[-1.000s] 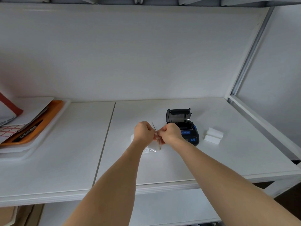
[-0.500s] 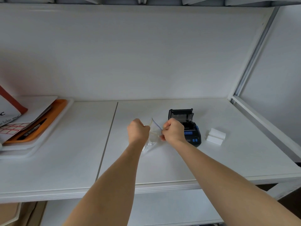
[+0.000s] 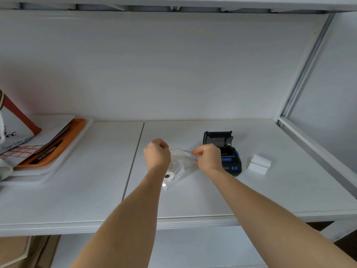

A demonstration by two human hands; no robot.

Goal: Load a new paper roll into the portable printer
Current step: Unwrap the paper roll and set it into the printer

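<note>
Near the middle of the tabletop [image 3: 193, 200] I hold a clear zip bag [image 3: 180, 167] by its mouth, my left hand [image 3: 157, 154] pinching one lip and my right hand [image 3: 207, 156] pinching the other, fingers curled tight, the opening spread between them. Inside, the new paper roll [image 3: 170, 176] hangs at the bag's bottom, below my left hand and nearer to it, its core end facing me. To get it out, I judge one hand must reach down through the mouth. My portable printer [image 3: 224, 151] stands just behind my right hand, lid up. Two white blocks [image 3: 258, 164] lie toward the right edge; an orange tray [image 3: 56, 144] sits at the left edge, well apart.
</note>
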